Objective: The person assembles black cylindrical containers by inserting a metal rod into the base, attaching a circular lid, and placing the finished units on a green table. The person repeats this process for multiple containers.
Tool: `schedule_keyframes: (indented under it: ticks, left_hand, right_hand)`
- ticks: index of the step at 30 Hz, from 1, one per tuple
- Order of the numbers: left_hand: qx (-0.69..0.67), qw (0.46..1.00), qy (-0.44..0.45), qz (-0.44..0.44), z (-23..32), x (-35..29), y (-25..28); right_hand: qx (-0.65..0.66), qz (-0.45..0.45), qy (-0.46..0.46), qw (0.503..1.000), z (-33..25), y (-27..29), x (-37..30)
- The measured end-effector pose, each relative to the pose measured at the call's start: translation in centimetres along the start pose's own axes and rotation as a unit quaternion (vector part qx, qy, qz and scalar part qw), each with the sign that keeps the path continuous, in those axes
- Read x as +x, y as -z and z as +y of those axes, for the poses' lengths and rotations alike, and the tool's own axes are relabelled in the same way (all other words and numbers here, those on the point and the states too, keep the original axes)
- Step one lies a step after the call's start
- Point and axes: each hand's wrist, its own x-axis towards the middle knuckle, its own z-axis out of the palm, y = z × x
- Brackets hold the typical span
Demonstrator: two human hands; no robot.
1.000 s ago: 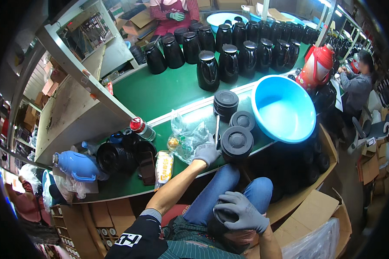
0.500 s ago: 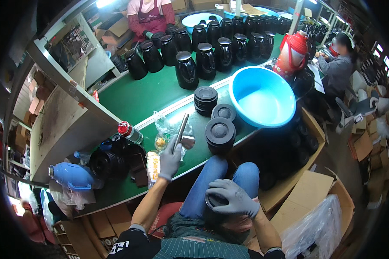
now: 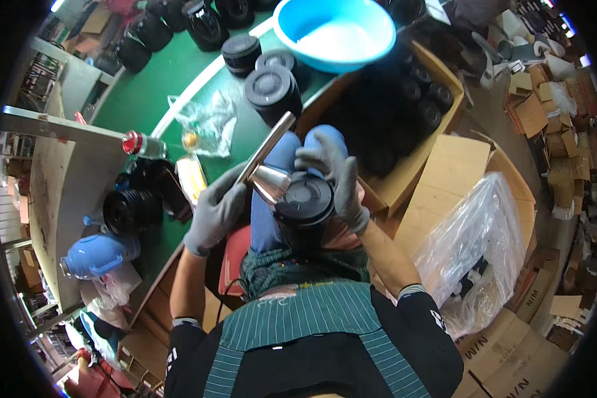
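Note:
My left hand (image 3: 217, 211), in a grey glove, grips a shiny metal tool (image 3: 269, 182) with a straight bar and a cone-shaped head. Its head sits over the left edge of a black round item (image 3: 305, 199) with a ringed top, upright in my lap; I cannot tell whether they touch. To the right of that item my gloved right hand (image 3: 338, 178) is open, fingers spread, palm turned towards it. Whether its heel touches the rim is unclear. The lower part of the black item is in shadow.
Stacked black round parts (image 3: 270, 87) stand on the green bench (image 3: 154, 106), beside a blue basin (image 3: 335, 33). A plastic bag (image 3: 212, 126), a red-capped jar (image 3: 144, 145) and a blue jug (image 3: 99, 254) lie leftward. Right of my knees is a carton (image 3: 408, 162) of black parts.
The view has tipped down towards my lap. My left hand has brought the metal tool from over the bench to the black item. My right hand has lifted off its top and spread open.

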Motion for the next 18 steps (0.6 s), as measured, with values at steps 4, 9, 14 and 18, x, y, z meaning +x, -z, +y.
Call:
schedule_keyframes:
  ticks: [4, 9, 14, 18]
  left_hand:
    - [0.135, 0.988, 0.046, -0.052, 2.1, -0.3, -0.9]
    - [0.294, 0.95, -0.062, -0.081, 2.0, 1.0, -2.1]
    - [0.562, 0.817, -0.12, -0.05, 5.2, 0.0, -5.7]
    - [0.703, 0.7, -0.122, 0.016, 3.4, -0.6, -8.1]
  right_hand:
    - [0.122, 0.092, -0.085, 0.985, -0.9, -1.4, 0.1]
    - [0.236, 0.078, -0.095, 0.964, -2.1, -0.6, 1.5]
    - [0.29, -0.022, -0.167, 0.942, 0.8, 2.3, 4.4]
    - [0.253, -0.046, -0.178, 0.95, 2.8, 2.4, 6.4]
